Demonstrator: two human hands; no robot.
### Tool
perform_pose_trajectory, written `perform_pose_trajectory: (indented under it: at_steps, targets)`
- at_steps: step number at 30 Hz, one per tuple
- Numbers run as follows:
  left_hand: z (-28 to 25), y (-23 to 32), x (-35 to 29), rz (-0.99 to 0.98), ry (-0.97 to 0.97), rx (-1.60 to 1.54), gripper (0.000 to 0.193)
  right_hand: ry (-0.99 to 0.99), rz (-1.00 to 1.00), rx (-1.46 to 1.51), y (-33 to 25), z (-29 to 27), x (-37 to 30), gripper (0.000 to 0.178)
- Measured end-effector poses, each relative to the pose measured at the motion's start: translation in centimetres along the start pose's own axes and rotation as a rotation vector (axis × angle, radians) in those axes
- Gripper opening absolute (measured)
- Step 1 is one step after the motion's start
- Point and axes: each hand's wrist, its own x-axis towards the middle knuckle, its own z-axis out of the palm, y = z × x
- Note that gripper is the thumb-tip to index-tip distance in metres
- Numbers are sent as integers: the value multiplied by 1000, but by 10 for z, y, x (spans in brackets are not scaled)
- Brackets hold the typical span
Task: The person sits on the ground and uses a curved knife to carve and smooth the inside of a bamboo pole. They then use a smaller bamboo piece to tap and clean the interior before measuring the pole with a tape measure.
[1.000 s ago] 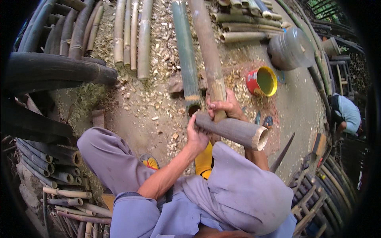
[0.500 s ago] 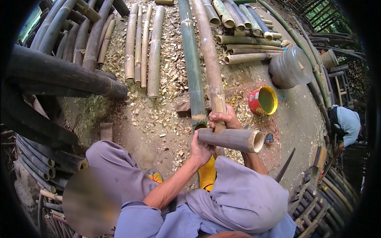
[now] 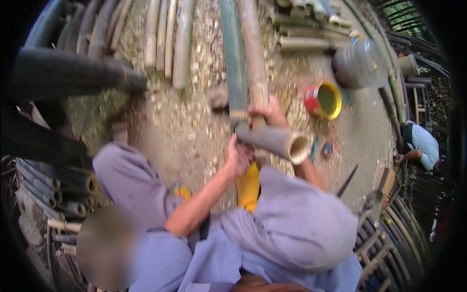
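Note:
A short, grey-brown bamboo tube [image 3: 270, 138] lies crosswise over the narrowed near end of a long tan bamboo pole [image 3: 251, 53]. My right hand [image 3: 270, 114] is closed round the pole just beyond the tube. Below the tube's left end, my left hand [image 3: 239, 156] grips it from underneath, thumb up at the end and fingers partly hidden. A green bamboo pole [image 3: 234, 63] runs alongside on the left, its near end close to the tube's left end. The joint between tube and tan pole is partly covered by the tube.
Wood chips [image 3: 204, 63] cover the ground. At right stand a red-and-yellow bucket [image 3: 311, 102] and a large clear plastic jug [image 3: 362, 65]. Bamboo lengths [image 3: 182, 48] lie ahead; dark poles [image 3: 73, 73] jut in from the left. A saw [image 3: 348, 181] is near my knee. Another person [image 3: 422, 146] bends at far right.
The view has shifted and blurred. The tube and both hands sit slightly higher and further left in the picture, with the tube tilted more. Both grips stay on the bamboo.

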Motion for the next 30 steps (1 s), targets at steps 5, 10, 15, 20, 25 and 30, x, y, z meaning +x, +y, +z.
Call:
perform_pose_trajectory:
  at_steps: [5, 10, 15, 20, 25, 30]
  targets:
    - [-12, -7, -27, 129, 392, 152, 41, 45, 14, 6, 29, 6, 4, 30]
    - [1, -13, -36, 523, 410, 344, 14, 74, 72, 23, 26, 8, 5, 34]
    - [-7, -12, -20, 820, 397, 459, 22, 151, 91, -50, 20, 12, 3, 36]
    - [-1, 8, -19, 798, 316, 385, 21, 204, 25, -228, 25, -1, 3, 49]
    - [-13, 47, -16, 815, 331, 234, 19, 433, -379, -527, -50, 10, -31, 62]
    - [10, 45, -10, 760, 335, 242, 14, 206, -744, -1054, -98, 39, -96, 44]
